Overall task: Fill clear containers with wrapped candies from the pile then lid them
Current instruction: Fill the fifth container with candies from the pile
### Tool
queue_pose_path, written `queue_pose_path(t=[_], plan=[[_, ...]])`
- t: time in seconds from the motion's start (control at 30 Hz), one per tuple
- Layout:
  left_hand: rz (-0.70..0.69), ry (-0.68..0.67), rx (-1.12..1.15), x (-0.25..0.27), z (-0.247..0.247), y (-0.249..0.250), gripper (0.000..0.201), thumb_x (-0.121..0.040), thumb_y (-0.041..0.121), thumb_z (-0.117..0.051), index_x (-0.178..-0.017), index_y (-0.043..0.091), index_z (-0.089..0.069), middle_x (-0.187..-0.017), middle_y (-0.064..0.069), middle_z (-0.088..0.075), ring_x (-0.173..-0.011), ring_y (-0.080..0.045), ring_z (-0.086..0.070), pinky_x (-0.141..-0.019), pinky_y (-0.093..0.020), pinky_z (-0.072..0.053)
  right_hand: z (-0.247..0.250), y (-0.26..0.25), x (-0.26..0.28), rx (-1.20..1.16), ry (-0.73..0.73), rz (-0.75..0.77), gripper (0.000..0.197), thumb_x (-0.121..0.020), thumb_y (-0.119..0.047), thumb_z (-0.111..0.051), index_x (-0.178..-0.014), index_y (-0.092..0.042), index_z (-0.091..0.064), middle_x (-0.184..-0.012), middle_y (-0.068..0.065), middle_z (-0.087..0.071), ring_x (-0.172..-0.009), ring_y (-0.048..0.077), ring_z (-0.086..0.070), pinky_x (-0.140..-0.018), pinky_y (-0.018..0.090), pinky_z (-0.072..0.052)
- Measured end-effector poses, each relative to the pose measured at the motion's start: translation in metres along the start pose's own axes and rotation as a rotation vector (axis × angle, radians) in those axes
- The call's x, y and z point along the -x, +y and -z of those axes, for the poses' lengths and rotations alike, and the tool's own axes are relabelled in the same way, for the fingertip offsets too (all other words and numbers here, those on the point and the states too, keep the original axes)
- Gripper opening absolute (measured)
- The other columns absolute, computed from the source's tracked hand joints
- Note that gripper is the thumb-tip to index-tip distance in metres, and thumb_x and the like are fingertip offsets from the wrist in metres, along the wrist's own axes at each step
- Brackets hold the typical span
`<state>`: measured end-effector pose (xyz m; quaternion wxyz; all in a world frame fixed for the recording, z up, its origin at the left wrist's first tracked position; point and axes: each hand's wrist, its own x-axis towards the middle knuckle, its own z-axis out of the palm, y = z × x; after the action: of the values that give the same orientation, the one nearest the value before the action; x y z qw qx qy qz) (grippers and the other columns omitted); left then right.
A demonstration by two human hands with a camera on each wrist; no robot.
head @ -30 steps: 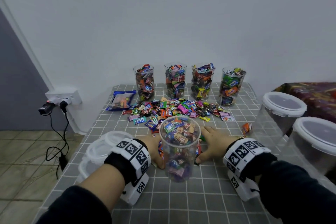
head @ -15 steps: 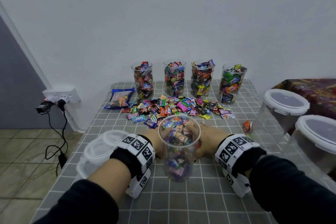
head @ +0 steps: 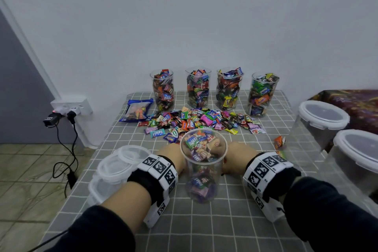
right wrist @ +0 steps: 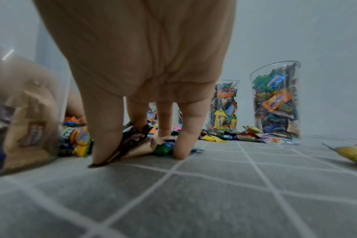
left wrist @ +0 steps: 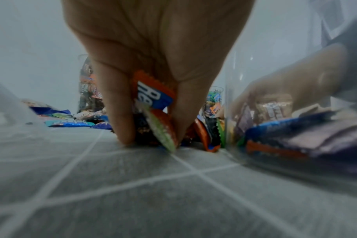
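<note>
Left hand (left wrist: 153,53) pinches orange and blue wrapped candies (left wrist: 153,95) against the checked tablecloth (head: 204,227); right hand (right wrist: 137,53) claws a dark wrapper (right wrist: 132,145) there. Between them stands the part-filled clear container (head: 203,168), before the candy pile (head: 202,119).

A grey checked cloth (head: 204,231) covered the surface. Beside it, a white wall socket (head: 72,106) held plugs, with a black cable (head: 61,161) trailing to the tiled floor (head: 26,180). At far right lay a dark patterned fabric (head: 356,104).
</note>
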<state>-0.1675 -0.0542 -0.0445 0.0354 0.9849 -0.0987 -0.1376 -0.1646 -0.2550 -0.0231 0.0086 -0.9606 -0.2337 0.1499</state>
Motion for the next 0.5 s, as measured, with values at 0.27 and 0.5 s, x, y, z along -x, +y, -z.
queue_pose_path(t=[0.27, 0.5], plan=[[-0.016, 0.117, 0.038, 0.02, 0.014, 0.013, 0.025, -0.094, 0.012, -0.047, -0.11, 0.014, -0.066, -0.108, -0.007, -0.066, -0.097, -0.025, -0.062, -0.087, -0.031, -0.05, 0.004, -0.001, 0.005, -0.064, 0.031, -0.006, 0.042, -0.088, -0.025, -0.062, -0.129, -0.028, -0.055, -0.128, 0.002, -0.058, -0.113, 0.024, -0.055, -0.091, 0.031, -0.048], [0.037, 0.202, 0.122, 0.024, 0.014, 0.012, 0.021, -0.092, 0.017, -0.048, -0.099, 0.011, -0.067, -0.103, -0.008, -0.068, -0.092, -0.025, -0.062, -0.077, -0.028, -0.046, 0.004, 0.001, 0.006, -0.065, 0.037, -0.095, 0.026, -0.09, -0.015, -0.054, -0.114, -0.016, -0.062, -0.119, 0.007, -0.06, -0.108, 0.024, -0.056, -0.082, 0.028, -0.045]])
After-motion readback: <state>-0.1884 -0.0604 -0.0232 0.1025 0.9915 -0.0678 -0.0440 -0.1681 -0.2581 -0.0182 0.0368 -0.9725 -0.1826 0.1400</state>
